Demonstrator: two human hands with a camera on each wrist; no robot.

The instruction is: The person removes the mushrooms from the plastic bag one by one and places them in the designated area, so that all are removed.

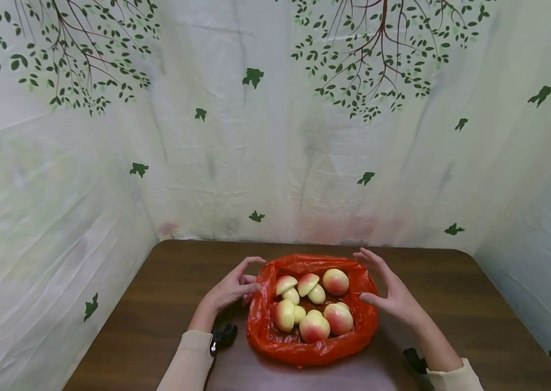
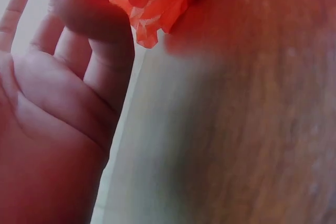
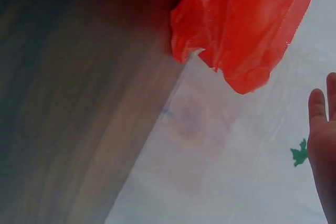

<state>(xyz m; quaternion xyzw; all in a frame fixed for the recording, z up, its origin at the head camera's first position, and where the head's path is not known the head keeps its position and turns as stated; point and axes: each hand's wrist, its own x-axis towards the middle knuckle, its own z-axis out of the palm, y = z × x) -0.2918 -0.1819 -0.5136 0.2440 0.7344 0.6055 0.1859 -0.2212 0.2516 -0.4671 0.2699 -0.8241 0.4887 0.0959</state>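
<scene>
A red plastic bag [image 1: 311, 355] sits on the table with its mouth spread wide and its rim rolled out. Inside lie several yellow-and-pink toy mushrooms [image 1: 315, 326], some showing cap and stem, others mainly the rounded cap. At the bag's left side is my left hand [image 1: 230, 288], its fingers loosely bent and its thumb by the rim; whether they touch is hard to tell. My right hand [image 1: 394, 293] is beside the right rim, thumb and fingers spread apart, holding nothing. The right wrist view shows the bag's side away from the fingers.
The brown wooden table [image 1: 451, 304] has rounded far corners. Behind and on both sides hangs a pale cloth [image 1: 275, 163] printed with branches and green leaves. Dark wrist straps [image 1: 223, 338] are worn on both arms.
</scene>
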